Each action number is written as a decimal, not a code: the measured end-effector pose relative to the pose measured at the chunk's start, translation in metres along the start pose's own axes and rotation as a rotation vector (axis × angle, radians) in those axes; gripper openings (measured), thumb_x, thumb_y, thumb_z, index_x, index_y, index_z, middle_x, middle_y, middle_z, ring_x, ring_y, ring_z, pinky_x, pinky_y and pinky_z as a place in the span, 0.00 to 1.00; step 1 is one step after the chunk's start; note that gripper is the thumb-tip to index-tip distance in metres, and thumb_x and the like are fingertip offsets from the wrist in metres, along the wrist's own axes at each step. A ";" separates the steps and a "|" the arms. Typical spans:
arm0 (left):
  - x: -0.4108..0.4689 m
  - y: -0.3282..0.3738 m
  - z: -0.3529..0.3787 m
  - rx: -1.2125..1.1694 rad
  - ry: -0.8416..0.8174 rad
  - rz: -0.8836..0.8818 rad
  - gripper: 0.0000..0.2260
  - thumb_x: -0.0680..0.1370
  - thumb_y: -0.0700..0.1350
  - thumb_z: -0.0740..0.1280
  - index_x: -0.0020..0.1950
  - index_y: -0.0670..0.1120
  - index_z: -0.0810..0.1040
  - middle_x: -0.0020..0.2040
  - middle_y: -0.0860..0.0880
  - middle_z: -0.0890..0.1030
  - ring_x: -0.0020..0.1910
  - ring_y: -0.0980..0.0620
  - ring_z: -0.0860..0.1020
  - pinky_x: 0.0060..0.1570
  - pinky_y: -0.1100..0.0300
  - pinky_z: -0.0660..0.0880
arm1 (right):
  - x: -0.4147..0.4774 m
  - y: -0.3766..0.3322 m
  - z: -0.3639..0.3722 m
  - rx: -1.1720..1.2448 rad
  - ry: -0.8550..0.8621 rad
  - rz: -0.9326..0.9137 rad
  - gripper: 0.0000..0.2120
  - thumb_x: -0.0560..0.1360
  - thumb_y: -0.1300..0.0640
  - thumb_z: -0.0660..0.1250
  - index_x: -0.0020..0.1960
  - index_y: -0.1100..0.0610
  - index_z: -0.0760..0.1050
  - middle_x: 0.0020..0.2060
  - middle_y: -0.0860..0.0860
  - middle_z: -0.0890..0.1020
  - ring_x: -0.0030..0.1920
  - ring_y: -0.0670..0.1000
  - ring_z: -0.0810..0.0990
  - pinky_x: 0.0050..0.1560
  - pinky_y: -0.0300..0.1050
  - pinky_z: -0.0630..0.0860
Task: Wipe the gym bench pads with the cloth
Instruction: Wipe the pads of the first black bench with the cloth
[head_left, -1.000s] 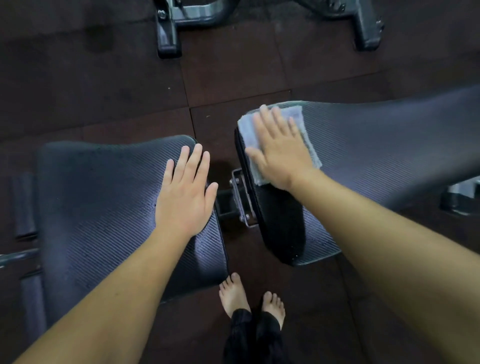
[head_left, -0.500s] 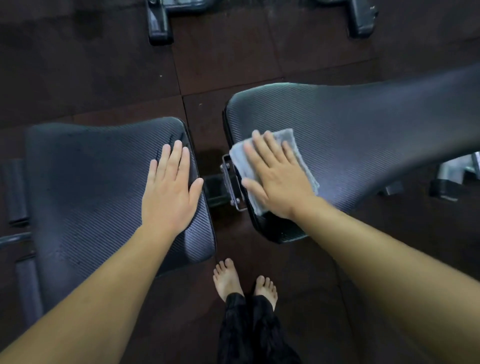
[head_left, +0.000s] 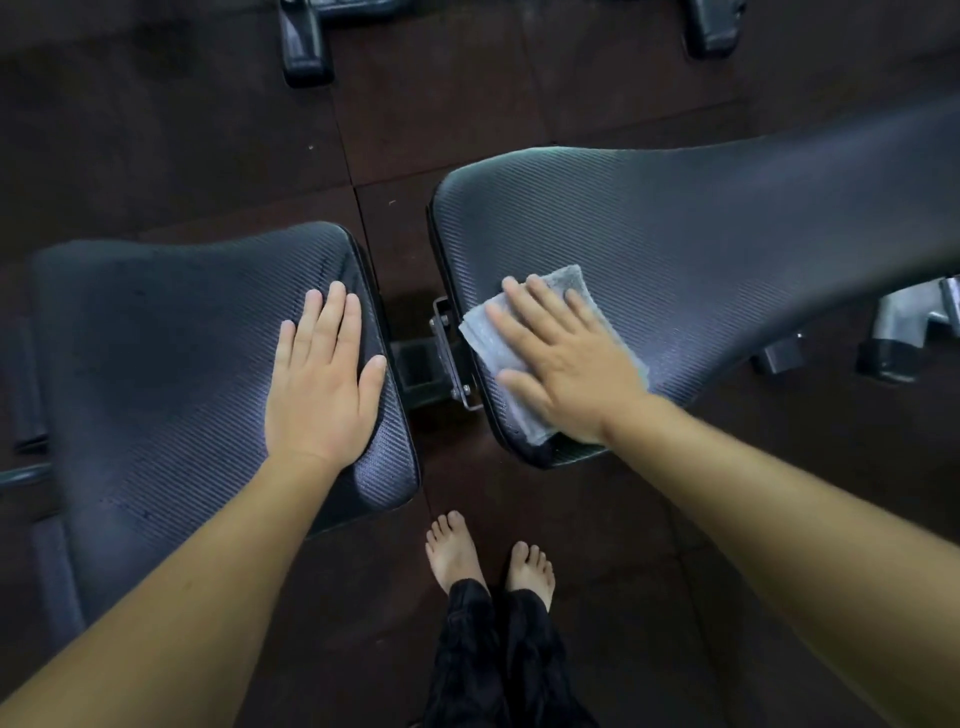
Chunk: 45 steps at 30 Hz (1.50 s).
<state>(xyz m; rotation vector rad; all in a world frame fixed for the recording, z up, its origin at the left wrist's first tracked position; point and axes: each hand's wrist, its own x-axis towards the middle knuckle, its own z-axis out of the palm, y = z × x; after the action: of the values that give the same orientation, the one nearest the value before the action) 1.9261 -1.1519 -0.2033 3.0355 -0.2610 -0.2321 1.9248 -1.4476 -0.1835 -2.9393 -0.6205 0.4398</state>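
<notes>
Right hand (head_left: 566, 371) is flat, fingers spread, pressing the cloth (head_left: 485, 332) onto the near end of the long back pad (head_left: 701, 249). Left hand (head_left: 322, 384) rests open-palmed on the seat pad (head_left: 171, 353), gripping nothing.

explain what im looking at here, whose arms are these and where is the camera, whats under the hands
The camera is worn on a person's head and looks down, so the two arms are the wearer's own, and the bare feet at the bottom are theirs too. Below are two black padded parts of a gym bench: the seat pad on the left and the longer back pad on the right, with a metal bracket in the gap between them. The left hand lies flat and empty on the seat pad. The right hand presses a pale cloth flat against the near end of the back pad to wipe it. The floor is dark rubber tiles.
</notes>
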 end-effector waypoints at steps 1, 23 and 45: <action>0.000 0.000 0.000 0.000 0.000 0.000 0.30 0.86 0.58 0.45 0.85 0.44 0.51 0.86 0.48 0.48 0.84 0.48 0.44 0.82 0.43 0.48 | 0.001 0.018 -0.002 -0.009 0.010 0.018 0.34 0.82 0.35 0.47 0.84 0.49 0.50 0.84 0.50 0.49 0.83 0.53 0.44 0.81 0.56 0.43; -0.001 0.001 0.002 -0.018 0.013 0.010 0.30 0.86 0.57 0.47 0.85 0.43 0.51 0.86 0.46 0.49 0.84 0.46 0.45 0.82 0.43 0.47 | -0.067 -0.012 0.036 0.100 0.208 0.516 0.34 0.83 0.38 0.50 0.84 0.53 0.52 0.84 0.54 0.50 0.83 0.55 0.45 0.82 0.57 0.41; 0.000 0.000 0.002 -0.012 0.025 0.013 0.30 0.86 0.57 0.46 0.85 0.43 0.50 0.86 0.46 0.49 0.84 0.46 0.46 0.82 0.43 0.47 | 0.021 -0.053 0.010 0.000 0.077 0.169 0.30 0.85 0.44 0.52 0.84 0.52 0.51 0.84 0.53 0.49 0.83 0.56 0.45 0.81 0.62 0.49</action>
<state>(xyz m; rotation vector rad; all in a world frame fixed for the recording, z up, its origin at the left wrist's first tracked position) 1.9258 -1.1523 -0.2047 3.0217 -0.2758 -0.1938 1.9206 -1.3906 -0.1900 -3.0043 -0.3643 0.3388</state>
